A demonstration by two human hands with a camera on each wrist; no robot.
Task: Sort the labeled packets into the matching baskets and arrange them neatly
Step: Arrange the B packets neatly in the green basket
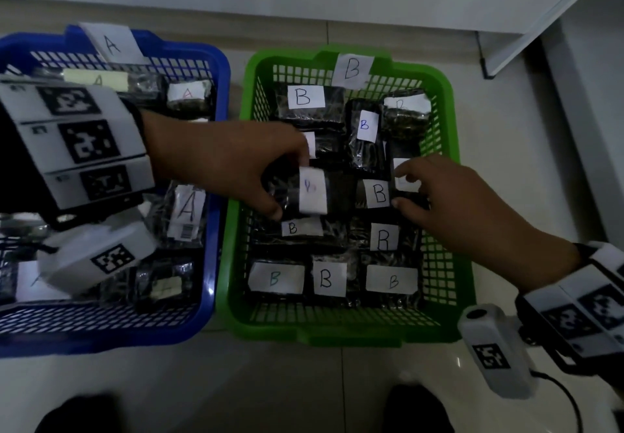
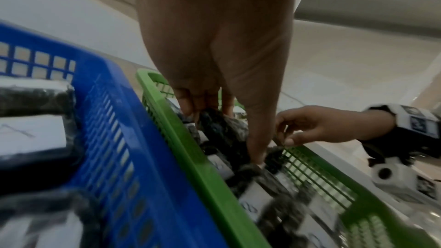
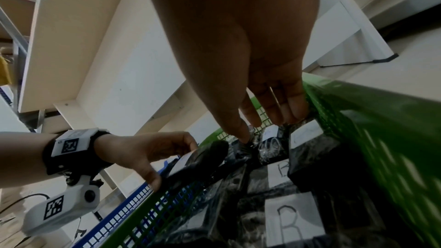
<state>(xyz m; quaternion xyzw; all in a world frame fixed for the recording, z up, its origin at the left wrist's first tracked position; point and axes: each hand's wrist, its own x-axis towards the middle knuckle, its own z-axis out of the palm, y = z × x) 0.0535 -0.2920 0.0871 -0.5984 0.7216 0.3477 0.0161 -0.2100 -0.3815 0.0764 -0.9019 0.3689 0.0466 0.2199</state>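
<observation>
A green basket (image 1: pixel 450 122) tagged B (image 1: pixel 351 69) holds several dark packets with white B labels. Beside it on the left, a blue basket (image 1: pixel 216 223) tagged A (image 1: pixel 113 44) holds A-labelled packets. My left hand (image 1: pixel 288 186) reaches over the blue basket's rim and grips a dark B packet (image 1: pixel 314 194) between fingers and thumb, above the green basket's middle. The left wrist view shows this packet (image 2: pixel 222 129) under the hand (image 2: pixel 224 135). My right hand (image 1: pixel 400 187) pinches another labelled B packet (image 1: pixel 408 181) near the right wall, fingertips (image 3: pixel 281 120) down on it.
Both baskets stand side by side on a pale tiled floor (image 1: pixel 304 382). A white shelf unit (image 1: pixel 506 0) runs along the back and right. My dark shoes (image 1: pixel 418 409) are near the front edge. A cable (image 1: pixel 560 395) trails from the right wrist camera.
</observation>
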